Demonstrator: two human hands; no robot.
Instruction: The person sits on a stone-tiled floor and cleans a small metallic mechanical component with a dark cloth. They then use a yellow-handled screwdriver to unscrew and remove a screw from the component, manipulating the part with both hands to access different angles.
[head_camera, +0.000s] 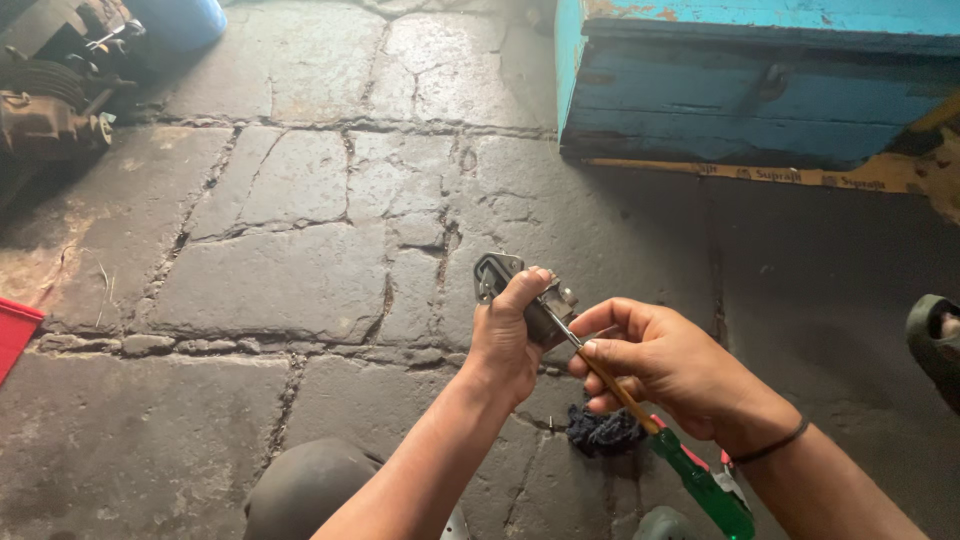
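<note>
While both hands meet above the cracked grey stone floor (290, 280), the left hand (505, 340) is closed round a small grey metal part with a looped bracket (497, 271), held in the air just over the person's knee. Right hand (665, 365) — closed on a long screwdriver with a yellowish shaft and green handle (690, 470), its tip set against the part. Progress, as a judgement: work on the part looks mid-way; no loosened screw or removed piece is visible, so what remains cannot be told. Nearby: dark blue crumpled rag (603, 432) on the floor below the hands; worn blue wooden box (760, 80) well apart; rusty machine parts (55, 90) — far left corner.
</note>
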